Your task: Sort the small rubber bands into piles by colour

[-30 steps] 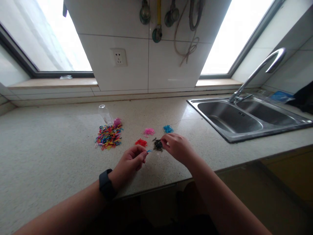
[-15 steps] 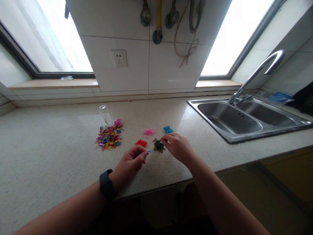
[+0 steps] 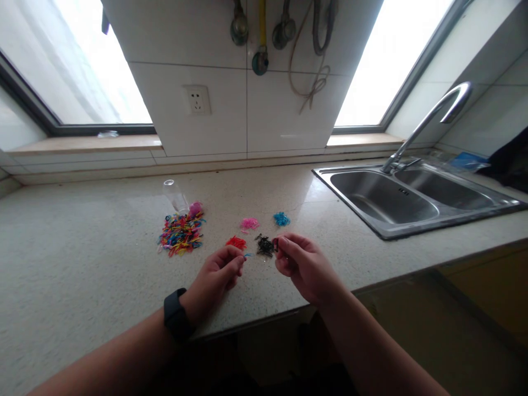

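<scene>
Facing white tiles (image 3: 225, 110), over the speckled counter (image 3: 91, 247), my left hand (image 3: 218, 275) pinches a blue band (image 3: 249, 254), my right hand (image 3: 303, 267) a black band (image 3: 275, 245).

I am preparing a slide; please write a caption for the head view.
Left hand pinching a blue band, right hand pinching a dark band beside the black pile.
</scene>
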Demonstrator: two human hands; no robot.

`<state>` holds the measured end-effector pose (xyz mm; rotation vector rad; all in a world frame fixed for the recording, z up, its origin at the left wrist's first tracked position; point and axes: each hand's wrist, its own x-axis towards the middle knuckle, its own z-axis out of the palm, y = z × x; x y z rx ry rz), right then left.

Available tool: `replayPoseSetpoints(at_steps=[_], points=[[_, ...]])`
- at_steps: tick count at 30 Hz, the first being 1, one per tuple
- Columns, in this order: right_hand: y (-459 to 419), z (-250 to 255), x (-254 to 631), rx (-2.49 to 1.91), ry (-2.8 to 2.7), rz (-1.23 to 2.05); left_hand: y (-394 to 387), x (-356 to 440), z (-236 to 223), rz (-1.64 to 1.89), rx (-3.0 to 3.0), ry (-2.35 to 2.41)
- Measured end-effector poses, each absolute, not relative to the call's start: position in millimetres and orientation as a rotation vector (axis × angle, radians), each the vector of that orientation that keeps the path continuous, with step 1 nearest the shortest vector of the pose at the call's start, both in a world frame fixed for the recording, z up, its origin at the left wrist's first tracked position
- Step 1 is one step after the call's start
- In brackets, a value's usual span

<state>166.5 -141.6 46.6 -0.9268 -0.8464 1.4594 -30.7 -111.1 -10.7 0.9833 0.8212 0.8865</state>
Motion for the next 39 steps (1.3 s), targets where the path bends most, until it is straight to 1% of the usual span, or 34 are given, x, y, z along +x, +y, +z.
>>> replayPoseSetpoints(at_steps=[7, 12, 15, 20, 22, 29, 32, 39], points=[[-162, 71, 159, -0.717, -0.834, 1.607, -113, -29, -8, 0.898, 0.951, 0.822], [-166, 77, 162, -0.731, -0.923, 1.563, -113, -28, -8, 0.903, 0.935, 0.830], [-157, 69, 172, -0.936, -1.163, 1.304, -113, -28, -7, 0.899, 0.932, 0.838], [-126, 44, 192, -1.386, -1.724, 0.469, -113, -27, -3, 0.908, 0.945, 0.848], [-113, 32, 195, -1.455, -1.865, 0.267, -113, -27, -4, 0.919, 0.950, 0.837], [-95, 8, 188, -1.638, -2.078, 0.037, -112, -28, -9, 0.897, 0.998, 0.823], [-97, 5, 192, -1.643, -2.077, 0.009, -112, -29, -10, 0.893, 1.001, 0.827], [-127, -1, 254, -1.672, -1.953, -0.050, -111, -29, -11, 0.870, 1.073, 0.855]])
